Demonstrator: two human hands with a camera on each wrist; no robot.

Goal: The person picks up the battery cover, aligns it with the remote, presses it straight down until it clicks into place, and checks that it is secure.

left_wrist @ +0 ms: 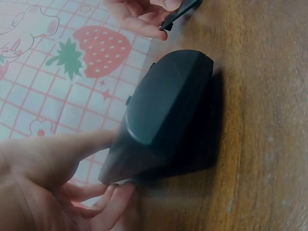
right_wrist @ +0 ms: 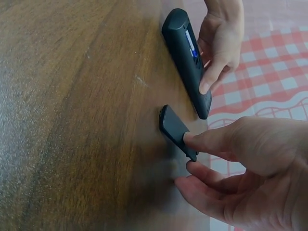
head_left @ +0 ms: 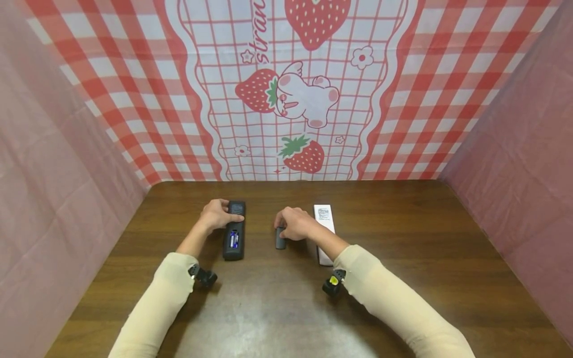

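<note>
Toward the desk's (head_left: 403,223) far edge, the left hand (head_left: 217,215) grips the black remote (head_left: 235,226), its batteries (head_left: 234,239) exposed; the right hand (head_left: 293,222) pinches the cover (head_left: 280,242), how firmly I can't tell. A loose pinch could drop it; tipping the remote might spill batteries.

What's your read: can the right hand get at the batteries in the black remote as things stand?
Probably yes: the batteries sit uncovered, the left hand grips the remote clear of them, and nothing blocks the way. The right hand pinches the dark cover, though, so it may need freeing first.
</note>
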